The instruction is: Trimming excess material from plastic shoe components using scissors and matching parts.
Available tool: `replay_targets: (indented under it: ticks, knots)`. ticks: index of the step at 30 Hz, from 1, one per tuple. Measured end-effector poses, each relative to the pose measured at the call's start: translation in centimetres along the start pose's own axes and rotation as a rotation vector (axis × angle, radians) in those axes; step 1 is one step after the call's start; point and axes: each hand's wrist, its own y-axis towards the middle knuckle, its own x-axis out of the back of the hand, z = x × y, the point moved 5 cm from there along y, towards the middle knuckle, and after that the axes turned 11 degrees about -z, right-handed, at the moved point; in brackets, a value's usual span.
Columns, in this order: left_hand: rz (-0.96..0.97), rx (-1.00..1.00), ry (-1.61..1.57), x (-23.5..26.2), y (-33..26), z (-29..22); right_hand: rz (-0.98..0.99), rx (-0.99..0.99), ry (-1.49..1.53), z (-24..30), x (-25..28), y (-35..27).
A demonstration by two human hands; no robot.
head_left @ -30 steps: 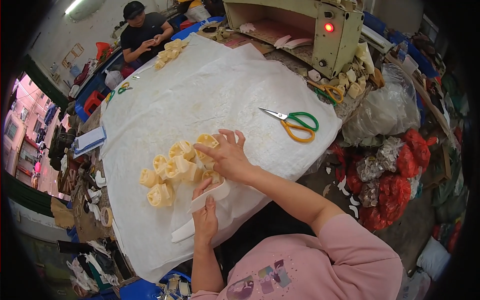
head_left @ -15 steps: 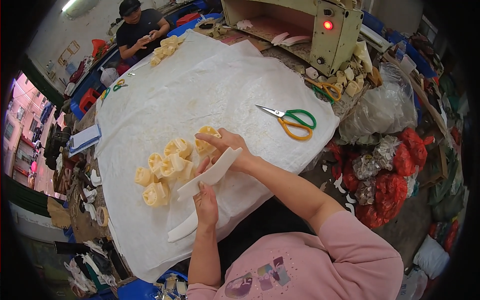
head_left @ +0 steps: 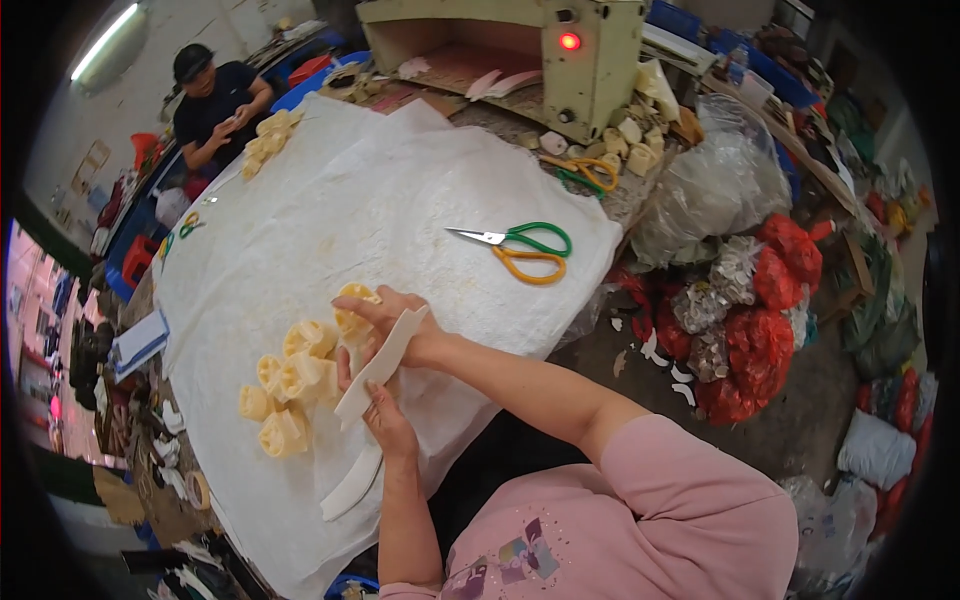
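Note:
My left hand (head_left: pixel 388 425) pinches the lower part of a flat white curved strip (head_left: pixel 375 372), its thumb on the near face. The strip slants up across the palm side of my right hand (head_left: pixel 408 322). My right hand's visible finger stretches out over a cream hollow rolled piece (head_left: pixel 352 322); its other fingers are partly hidden behind the strip. Just to the left sits a cluster of similar cream rolled pieces (head_left: pixel 300 375). A second white strip (head_left: pixel 352 487) lies on the cloth beside my left forearm.
Scissors (head_left: pixel 515 248) with green and orange handles lie on the white cloth (head_left: pixel 330 200). A machine (head_left: pixel 590 70) with a red light stands at the back. Another person (head_left: pixel 215 110) works at the far left. Red plastic bags (head_left: pixel 765 350) lie on the right, a clipboard (head_left: pixel 140 345) on the left.
The view has shifted, so the table contents appear further left and lower. The strip stands steeper between my hands. My left hand keeps its pinch, and my right hand's finger stays over the rolled piece.

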Motion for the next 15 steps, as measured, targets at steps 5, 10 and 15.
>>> replay_targets:
  ticks: [5, 10, 15]
  knots:
    - [0.013, 0.010, 0.049, -0.8, 0.0, -0.3, -0.022, -0.059, 0.104, -1.1, -0.4, 0.9]
    - [0.034, 0.036, 0.078, -0.9, 0.1, 0.0, -0.048, -0.427, 0.728, -4.3, -0.9, 0.4]
    - [0.073, 0.122, 0.124, -0.2, 0.2, 0.5, -0.307, -0.510, 0.753, -7.1, 1.0, -1.4]
